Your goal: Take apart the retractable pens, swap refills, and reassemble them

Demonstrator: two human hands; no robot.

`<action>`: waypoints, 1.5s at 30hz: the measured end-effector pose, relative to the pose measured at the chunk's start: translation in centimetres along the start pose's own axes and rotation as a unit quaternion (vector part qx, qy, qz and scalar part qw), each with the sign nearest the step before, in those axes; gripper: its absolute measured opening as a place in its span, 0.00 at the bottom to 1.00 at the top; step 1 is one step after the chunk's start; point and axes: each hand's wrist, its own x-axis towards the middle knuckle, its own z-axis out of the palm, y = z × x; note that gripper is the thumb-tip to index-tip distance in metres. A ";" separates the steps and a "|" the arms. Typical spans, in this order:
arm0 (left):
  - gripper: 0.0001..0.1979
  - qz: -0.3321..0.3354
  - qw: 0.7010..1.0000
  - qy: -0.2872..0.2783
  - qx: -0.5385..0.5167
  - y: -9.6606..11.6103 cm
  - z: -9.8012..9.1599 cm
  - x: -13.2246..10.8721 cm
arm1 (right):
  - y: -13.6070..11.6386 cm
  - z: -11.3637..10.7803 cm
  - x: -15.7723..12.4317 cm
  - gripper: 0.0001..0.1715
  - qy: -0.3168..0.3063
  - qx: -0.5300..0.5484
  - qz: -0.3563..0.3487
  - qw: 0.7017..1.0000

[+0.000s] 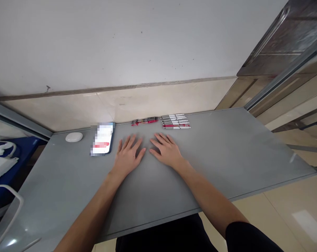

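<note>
Pens (175,125) lie in two groups on the gray table (221,150) beyond left hand (127,157) and right hand (169,151), each grip spread apart.

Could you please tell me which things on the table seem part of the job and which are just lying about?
Likely job things:
left pen group, beyond left hand
right pen group, beyond right hand

Likely lying about:
phone, beside left hand
white oval object, farther left

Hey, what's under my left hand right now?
Your left hand appears to lie flat, palm down, on the gray tabletop, which shows around it. Anything directly beneath the palm is covered and can't be seen.
</note>
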 end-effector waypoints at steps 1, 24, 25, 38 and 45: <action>0.23 0.000 1.000 0.008 -0.003 -0.2 -0.1 0.7 | 0.0 0.0 0.0 0.27 0.000 0.000 0.000 1.000; 0.17 0.089 0.994 0.047 0.045 -2.9 3.1 10.6 | 0.5 0.1 0.8 0.22 0.026 -0.007 0.023 0.999; 0.17 0.087 0.994 0.044 0.043 -2.9 3.1 10.8 | 0.5 0.1 0.8 0.22 0.026 -0.006 0.023 0.999; 0.17 0.088 0.994 0.020 0.056 -2.7 3.5 12.0 | 0.4 0.0 0.9 0.21 0.017 -0.003 0.026 1.000; 0.18 0.098 0.991 0.020 0.093 -2.1 3.2 11.5 | 0.4 0.0 0.9 0.21 0.018 -0.004 0.028 0.999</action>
